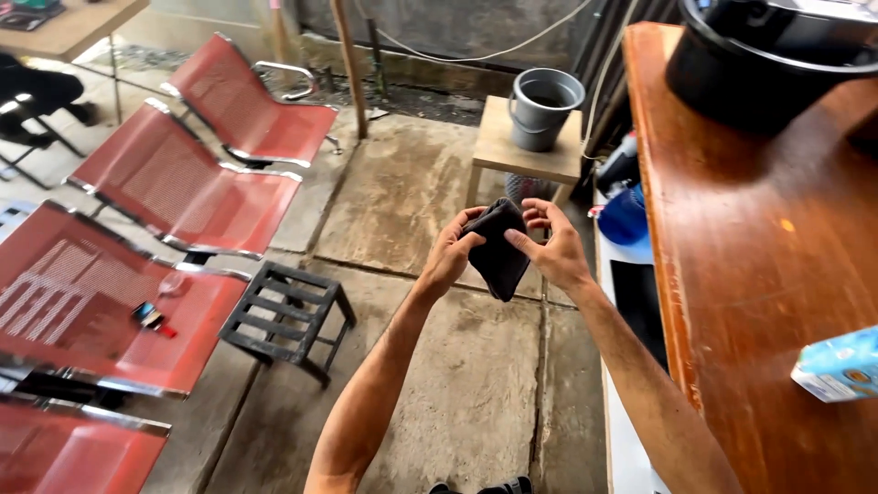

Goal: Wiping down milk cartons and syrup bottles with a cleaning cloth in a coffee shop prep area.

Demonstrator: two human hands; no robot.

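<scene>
A dark, bunched cloth (500, 258) hangs between both of my hands above the concrete floor. My left hand (450, 253) grips its left upper edge with the fingers curled over it. Its right side is pinched by my right hand (552, 249), thumb pressing on the fabric and fingers bent above it. The cloth's lower end dangles free below my hands.
A reddish wooden counter (759, 265) runs along the right with a black pot (777, 55) and a light blue carton (840, 366) on it. Red metal bench seats (183, 183) line the left, a small black stool (288, 316) beside them. A grey bucket (544, 108) stands on a wooden stool ahead.
</scene>
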